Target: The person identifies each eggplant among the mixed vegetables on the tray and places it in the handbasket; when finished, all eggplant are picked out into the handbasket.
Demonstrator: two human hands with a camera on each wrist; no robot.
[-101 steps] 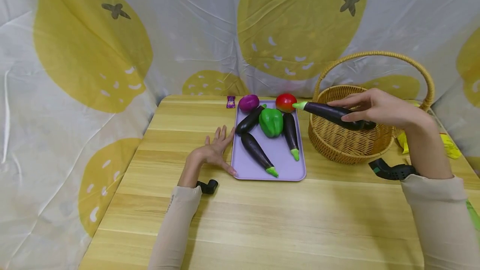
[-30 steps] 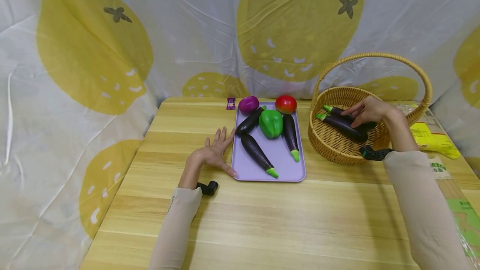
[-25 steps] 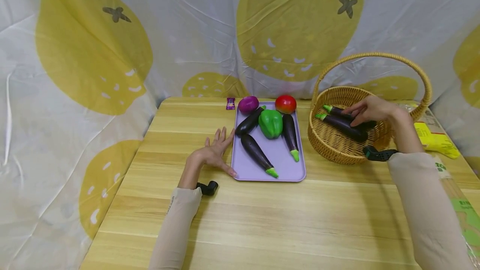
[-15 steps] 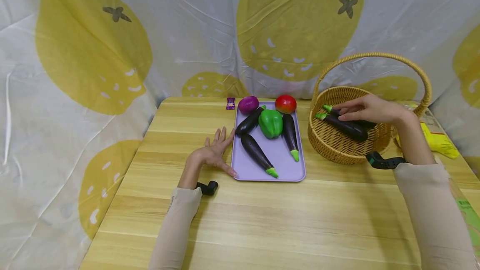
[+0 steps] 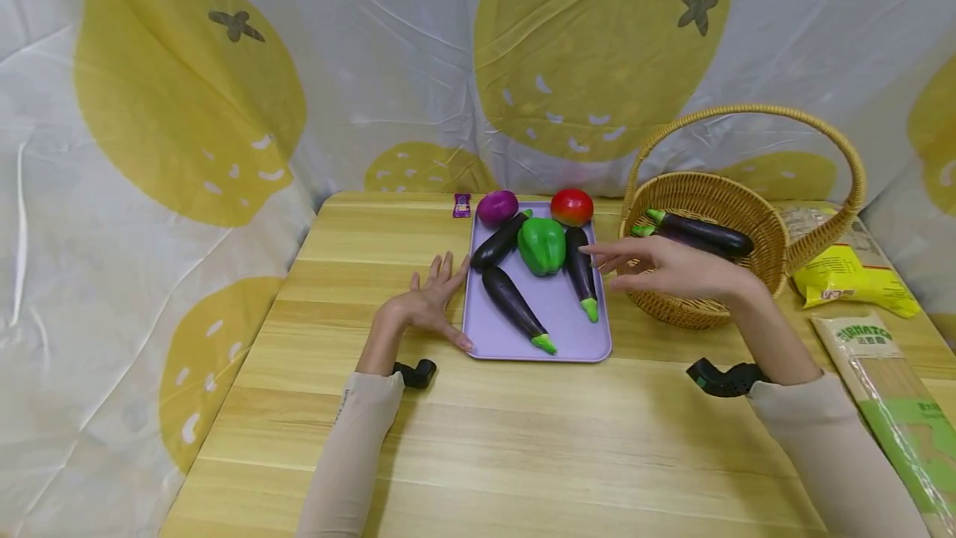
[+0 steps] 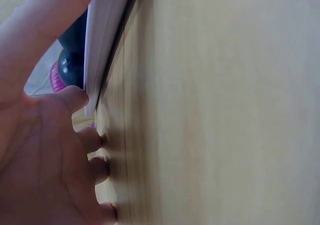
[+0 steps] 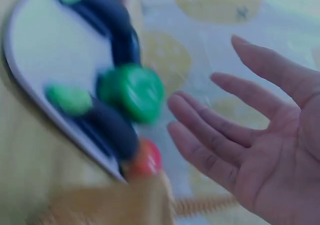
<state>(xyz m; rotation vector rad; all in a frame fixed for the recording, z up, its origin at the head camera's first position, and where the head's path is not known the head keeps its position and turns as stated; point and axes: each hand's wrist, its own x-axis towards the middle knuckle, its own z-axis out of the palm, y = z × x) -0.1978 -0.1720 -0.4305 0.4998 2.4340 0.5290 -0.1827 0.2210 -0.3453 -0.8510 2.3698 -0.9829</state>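
Note:
My left hand [image 5: 426,305] rests with spread fingers on the table, thumb and index finger against the left edge of a lilac tray [image 5: 478,330]. On the tray lie a green bell pepper [image 5: 541,246] and three eggplants, one of them the right-hand eggplant [image 5: 579,272]. A purple onion-like vegetable [image 5: 496,207] and a red tomato-like one [image 5: 572,207] sit at its far corners. My right hand [image 5: 665,266] hovers between basket and tray, fingers loosely extended, holding nothing. Behind it, the wicker basket [image 5: 773,227] holds an eggplant [image 5: 705,233] and another one, mostly hidden by the hand.
The basket's tall arched handle [image 5: 747,109] rises at the right. Beyond it lie a yellow package [image 5: 851,276] and a long green-and-clear packet [image 5: 889,405]. A small purple wrapper [image 5: 461,205] lies behind the tray. A lemon-print cloth [image 5: 418,48] hangs behind the table.
My right hand lowered an eggplant into the basket beside another, released it, then moved left out of the basket toward the tray. My left hand has stayed at the tray's edge.

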